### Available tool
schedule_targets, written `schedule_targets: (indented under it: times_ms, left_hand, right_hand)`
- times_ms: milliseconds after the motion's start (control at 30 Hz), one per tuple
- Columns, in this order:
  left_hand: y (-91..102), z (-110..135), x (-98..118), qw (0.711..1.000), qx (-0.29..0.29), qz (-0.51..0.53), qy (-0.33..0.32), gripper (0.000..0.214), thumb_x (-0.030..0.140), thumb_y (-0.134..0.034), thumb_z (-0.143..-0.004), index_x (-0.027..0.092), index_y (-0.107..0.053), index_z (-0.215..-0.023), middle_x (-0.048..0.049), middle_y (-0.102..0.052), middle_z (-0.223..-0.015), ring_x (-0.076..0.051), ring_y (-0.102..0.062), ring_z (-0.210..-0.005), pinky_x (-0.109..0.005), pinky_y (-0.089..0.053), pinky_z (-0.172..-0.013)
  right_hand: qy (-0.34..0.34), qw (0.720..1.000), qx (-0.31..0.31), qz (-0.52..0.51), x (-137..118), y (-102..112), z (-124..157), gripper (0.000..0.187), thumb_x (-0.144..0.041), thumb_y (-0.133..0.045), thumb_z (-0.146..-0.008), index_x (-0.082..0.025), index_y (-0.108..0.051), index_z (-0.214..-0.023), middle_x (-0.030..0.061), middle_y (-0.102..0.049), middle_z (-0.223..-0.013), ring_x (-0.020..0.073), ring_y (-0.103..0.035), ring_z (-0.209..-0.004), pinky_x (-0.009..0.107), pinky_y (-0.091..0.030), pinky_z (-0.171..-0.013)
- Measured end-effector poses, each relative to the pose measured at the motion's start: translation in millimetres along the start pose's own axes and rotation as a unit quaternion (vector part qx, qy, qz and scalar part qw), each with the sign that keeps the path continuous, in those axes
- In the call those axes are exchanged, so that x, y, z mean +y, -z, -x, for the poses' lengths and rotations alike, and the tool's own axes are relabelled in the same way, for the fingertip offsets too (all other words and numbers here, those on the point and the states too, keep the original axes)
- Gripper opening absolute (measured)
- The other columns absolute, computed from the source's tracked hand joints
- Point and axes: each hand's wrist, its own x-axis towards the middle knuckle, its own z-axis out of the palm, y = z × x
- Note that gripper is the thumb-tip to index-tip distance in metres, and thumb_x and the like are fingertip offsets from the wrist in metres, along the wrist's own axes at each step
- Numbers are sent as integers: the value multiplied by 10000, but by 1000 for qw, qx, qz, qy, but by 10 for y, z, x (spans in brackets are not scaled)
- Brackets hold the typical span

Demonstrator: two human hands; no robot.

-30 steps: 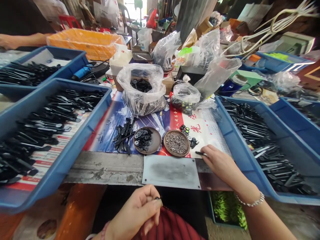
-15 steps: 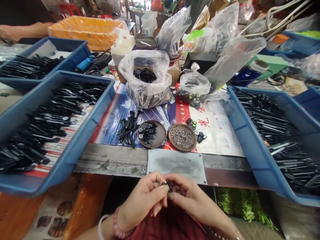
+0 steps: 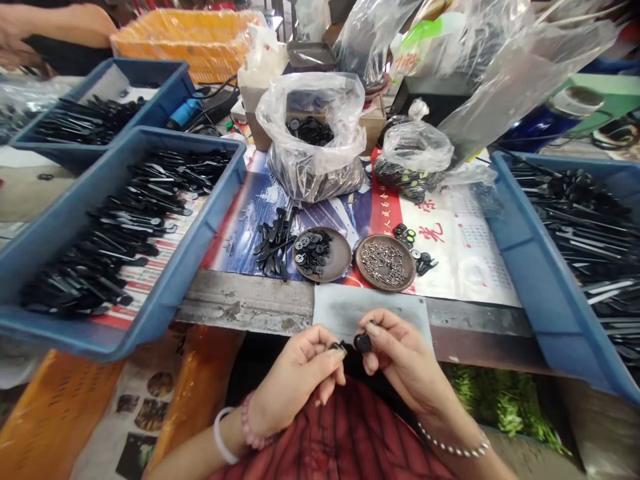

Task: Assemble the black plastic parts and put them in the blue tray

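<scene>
Two hands meet over lap, below tabletop (image 3: pixel 240 310) edge: right hand (image 3: pixel 400 357) grip pinching black round part (image 3: pixel 363 343), left hand (image 3: pixel 300 373) grip pinching small metal piece (image 3: pixel 339 347), just left of part, nearly touching.

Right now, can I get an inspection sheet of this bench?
Surface: calendar sheet over a worn bench edge.
Job's things: small black part pinched by the right hand; left hand pinches a smaller piece beside it.
Clutter: dish of black discs, dish of screws, plastic bags, blue trays of black strips.
Cables: black cable behind the trays.
Surroundings: another person's arm, orange basket.
</scene>
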Motion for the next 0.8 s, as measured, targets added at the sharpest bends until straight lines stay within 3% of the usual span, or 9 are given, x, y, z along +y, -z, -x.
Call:
schedule_targets:
  times_ms: [567, 800]
  left_hand:
    - [-1, 13, -6, 1000, -16, -2, 5, 273, 385, -694, -871, 162, -543, -825, 8, -657, -672, -31, -442, -396, -157, -287, -400]
    - [3, -6, -19, 1000, -26, -1, 2, 324, 433, -721, -846, 159, -549, -820, -5, -664, -678, -39, -456, -396, -167, -313, -404]
  right_hand:
    - [17, 999, 15, -27, 8, -98, -24, 333, -425, -857, -748, -168, -657, -819, -30, -581, -730, 58, -502, -493, 179, -475, -465]
    - [34, 999, 12, 8, 9, -137, 8, 337, -442, -839, -765, -173, -644, -817, -29, -581, -701, 66, -486, -496, 191, -449, -483]
